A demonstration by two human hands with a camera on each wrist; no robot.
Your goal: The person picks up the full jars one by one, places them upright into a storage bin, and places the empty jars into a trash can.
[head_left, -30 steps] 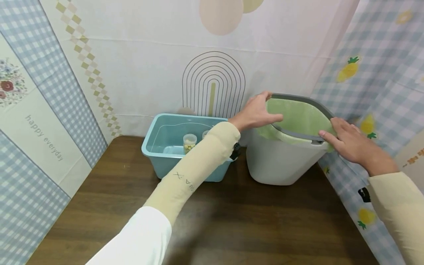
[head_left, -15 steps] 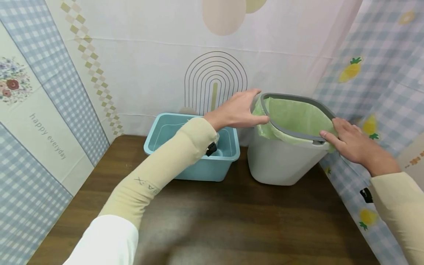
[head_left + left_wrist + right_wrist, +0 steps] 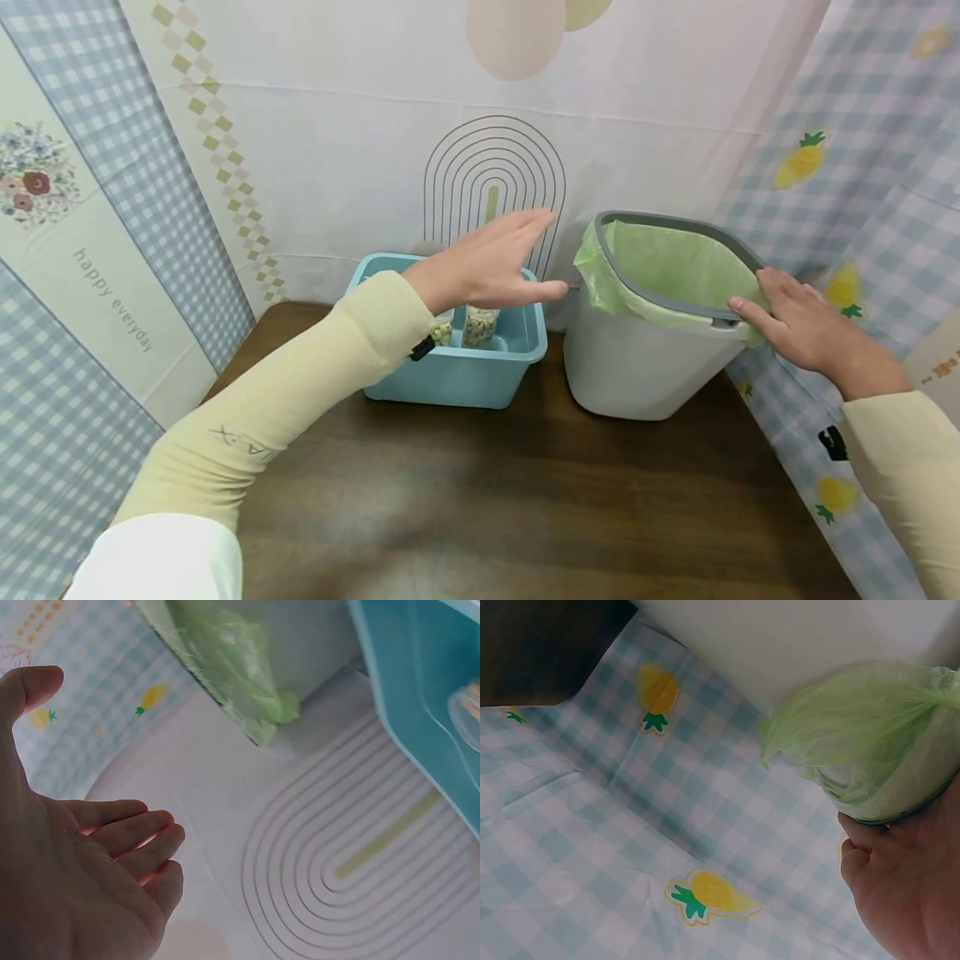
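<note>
My left hand (image 3: 495, 262) is raised over the right part of the blue tub (image 3: 457, 379), fingers stretched and thumb apart, with nothing in it. The left wrist view shows its palm and slightly bent fingers. My right hand (image 3: 817, 337) grips the right corner of the grey rim (image 3: 660, 302) of a light grey trash bin (image 3: 637, 367). A green trash bag (image 3: 675, 258) lines the bin, its edge folded over the rim and hanging outside. In the right wrist view, the fingers curl at the rim beside the hanging bag.
Inside the tub stand clear cups with small pieces, one cup (image 3: 480, 327) partly below my left hand. Tub and bin stand side by side on a dark wooden table (image 3: 525, 500). Cloth-covered walls (image 3: 337, 167) close in the back and both sides.
My left hand has moved left, away from the bin's left rim, to above the tub. Bag film now hangs in view at that left rim. The right hand stays on the rim.
</note>
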